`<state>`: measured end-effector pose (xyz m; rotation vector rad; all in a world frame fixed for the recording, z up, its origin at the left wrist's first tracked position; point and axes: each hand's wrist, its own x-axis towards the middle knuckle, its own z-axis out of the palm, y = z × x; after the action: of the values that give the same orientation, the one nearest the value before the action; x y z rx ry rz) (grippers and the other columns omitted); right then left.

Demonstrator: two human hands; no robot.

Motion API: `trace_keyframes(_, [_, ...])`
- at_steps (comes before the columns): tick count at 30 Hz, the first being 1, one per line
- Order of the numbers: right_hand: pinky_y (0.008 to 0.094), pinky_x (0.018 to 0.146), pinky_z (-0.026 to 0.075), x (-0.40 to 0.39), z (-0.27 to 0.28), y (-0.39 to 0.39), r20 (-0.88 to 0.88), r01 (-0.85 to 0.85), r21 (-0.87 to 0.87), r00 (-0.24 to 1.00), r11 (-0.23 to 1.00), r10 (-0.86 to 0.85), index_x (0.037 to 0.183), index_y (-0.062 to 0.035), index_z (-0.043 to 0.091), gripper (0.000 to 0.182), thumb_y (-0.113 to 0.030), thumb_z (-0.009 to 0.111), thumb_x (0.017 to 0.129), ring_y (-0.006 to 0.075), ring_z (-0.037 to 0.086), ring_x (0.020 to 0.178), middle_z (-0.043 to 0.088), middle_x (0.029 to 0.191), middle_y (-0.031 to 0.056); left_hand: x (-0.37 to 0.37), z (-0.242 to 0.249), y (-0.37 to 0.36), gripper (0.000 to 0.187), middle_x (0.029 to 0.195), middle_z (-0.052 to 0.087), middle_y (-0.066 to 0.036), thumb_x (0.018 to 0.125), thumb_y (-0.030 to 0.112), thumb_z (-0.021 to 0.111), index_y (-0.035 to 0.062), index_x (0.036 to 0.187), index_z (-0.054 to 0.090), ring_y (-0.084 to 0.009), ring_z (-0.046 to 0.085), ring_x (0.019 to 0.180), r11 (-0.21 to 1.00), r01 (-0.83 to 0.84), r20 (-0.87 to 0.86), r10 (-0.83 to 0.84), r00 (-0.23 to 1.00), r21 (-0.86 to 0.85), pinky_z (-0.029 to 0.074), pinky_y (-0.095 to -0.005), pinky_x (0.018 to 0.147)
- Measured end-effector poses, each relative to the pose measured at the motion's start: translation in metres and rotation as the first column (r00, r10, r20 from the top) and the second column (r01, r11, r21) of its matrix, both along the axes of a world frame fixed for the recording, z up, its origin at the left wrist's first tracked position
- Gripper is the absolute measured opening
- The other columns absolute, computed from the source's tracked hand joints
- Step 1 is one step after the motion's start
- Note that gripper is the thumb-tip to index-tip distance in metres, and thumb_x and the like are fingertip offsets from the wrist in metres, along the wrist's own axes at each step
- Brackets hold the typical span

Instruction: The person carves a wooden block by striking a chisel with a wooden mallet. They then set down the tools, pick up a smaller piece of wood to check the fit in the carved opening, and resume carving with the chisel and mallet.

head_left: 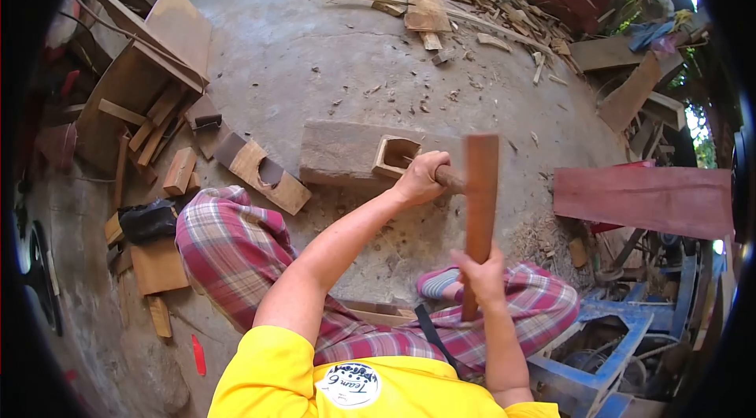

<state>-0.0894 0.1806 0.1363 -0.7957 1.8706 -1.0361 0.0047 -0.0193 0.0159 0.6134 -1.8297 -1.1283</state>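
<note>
My left hand (421, 179) is closed round a wooden handle (450, 178) over the right part of a thick wooden block (339, 154) on the floor. Just behind that hand, a small hollowed wooden piece (390, 156) rests on the block; something thin shows in its hollow. My right hand (480, 276) grips the lower part of a long flat reddish-brown wooden bar (481, 205), which stands roughly upright in view. The bar's middle is beside the handle's right end; whether they touch is hard to tell.
Left of the block lies a wooden piece with a round cutout (272, 182), near stacked offcuts (179, 171). Scrap wood (488, 16) lines the far side. A reddish board (642, 199) and a blue metal frame (606, 339) stand at right. My crossed legs are close in front.
</note>
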Motion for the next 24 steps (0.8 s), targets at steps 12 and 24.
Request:
trace_keyframes(12, [0.0258,0.045,0.049,0.009,-0.04,0.01,0.046,0.182,-0.182,0.983,0.966,-0.177,0.101,-0.0024,0.05,0.036,-0.01,0.077,0.078,0.0122,0.055,0.048,0.055,0.071,0.0034,-0.002,-0.009,0.012,0.032,0.083,0.056,-0.015,0.058,0.005,0.071,0.0044,0.086,0.054,-0.0381,0.055,0.085,0.993,-0.018,0.078,0.027,0.997,-0.116,0.045,-0.0435,0.073])
trace_keyframes(24, [0.0261,0.047,0.049,0.015,0.008,0.004,0.073,0.271,-0.424,0.961,0.864,-0.266,0.104,-0.0032,0.046,0.038,-0.005,0.074,0.078,0.0121,0.054,0.052,0.053,0.078,0.0049,-0.004,-0.004,0.006,0.022,0.082,0.054,-0.013,0.07,0.003,0.068,0.0062,0.085,0.052,-0.0371,0.053,0.082,0.942,-0.32,-0.081,0.313,0.946,-0.102,0.042,-0.0427,0.071])
